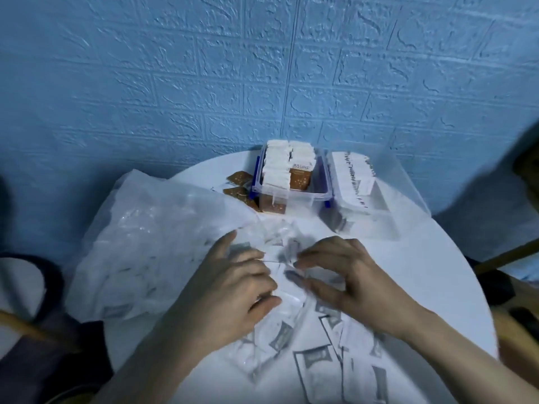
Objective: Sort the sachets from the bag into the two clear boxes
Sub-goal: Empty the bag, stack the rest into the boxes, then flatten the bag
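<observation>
Nearest edge of round white table [437,287]: loose white sachets [318,357] with grey printed panels, scattered flat, several overlapping, none yet boxed.

Just beyond, both hands low over the pile. Left hand [233,290] palm down, fingers curled, thumb tucked toward a white sachet at the mouth of the bag; blur too heavy to say whether anything is pinched. Right hand [350,275] arched, fingertips down on the sachets between the hands; a thin strip or edge seems to run between the two hands, but grip cannot be confirmed on either side.

Left of the hands: clear plastic bag [151,246], crumpled, lying on the table, many white sachets visible through it. Bulk apparently unsorted.

Further back, by the blue brick-pattern wall [204,83]: a few brown sachets [237,189] loose on the table, just beside the left box. Clear box with blue clips [291,193] packed with upright sachets, white ones in rows plus brown ones at the front. Second clear box [376,211] touching or just beside it on the right, holding a row of white sachets, space left at its near end.

Judgement: sorting well under way, not finished. Both boxes partly loaded, left one near full. Remaining: table pile, bag contents, loose brown ones.
</observation>
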Tool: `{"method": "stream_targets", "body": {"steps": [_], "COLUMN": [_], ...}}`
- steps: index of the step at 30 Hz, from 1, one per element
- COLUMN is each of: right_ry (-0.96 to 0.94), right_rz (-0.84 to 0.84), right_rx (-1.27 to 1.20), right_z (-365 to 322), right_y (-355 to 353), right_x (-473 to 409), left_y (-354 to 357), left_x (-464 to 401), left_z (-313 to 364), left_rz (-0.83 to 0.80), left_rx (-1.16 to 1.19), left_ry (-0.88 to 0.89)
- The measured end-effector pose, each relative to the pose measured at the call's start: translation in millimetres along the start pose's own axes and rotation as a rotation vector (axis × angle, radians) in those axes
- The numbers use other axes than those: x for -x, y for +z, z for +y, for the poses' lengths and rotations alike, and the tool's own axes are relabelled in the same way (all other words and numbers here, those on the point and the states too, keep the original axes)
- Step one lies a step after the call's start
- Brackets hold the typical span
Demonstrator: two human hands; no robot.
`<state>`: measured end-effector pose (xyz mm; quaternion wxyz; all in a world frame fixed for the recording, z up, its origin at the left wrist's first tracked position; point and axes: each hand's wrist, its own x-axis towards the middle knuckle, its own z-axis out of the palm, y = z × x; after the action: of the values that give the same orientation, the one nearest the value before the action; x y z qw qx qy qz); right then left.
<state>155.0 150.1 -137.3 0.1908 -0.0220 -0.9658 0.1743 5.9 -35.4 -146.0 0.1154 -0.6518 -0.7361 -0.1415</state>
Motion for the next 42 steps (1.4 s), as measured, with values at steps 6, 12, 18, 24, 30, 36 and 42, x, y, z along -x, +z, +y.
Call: {"method": "stream_targets", "body": {"steps": [6,12,18,24,30,36,42], "right_ry": [0.082,0.039,-0.034,-0.078,0.033,0.029,0.048], "right_rz": [-0.193,-0.294,-0.327,-0.354,-0.27,-0.007,0.197], "right_rx": [-0.099,0.018,0.127,-0.025,-0.069,-0.037,-0.072], "right_z": [-11,-20,-25,-13,3,8,6], "right_y": [22,34,46,25,6,20,25], "right_x": [-21,-52,-41,2,24,45,52], "left_y": [14,26,32,34,29,15,13], "left_x": [43,48,49,51,49,32,20], "left_z": [0,3,8,18,26,48,54], "left_rz": [0.035,0.109,0.061,-0.069,-0.103,-0.01,0.135], "left_rx": [0.009,0.103,0.022,-0.054,-0.025,0.079,0.21], "left_ry": [-0.356,-0.408,-0.414,-0.404,-0.424,-0.442,-0.556]}}
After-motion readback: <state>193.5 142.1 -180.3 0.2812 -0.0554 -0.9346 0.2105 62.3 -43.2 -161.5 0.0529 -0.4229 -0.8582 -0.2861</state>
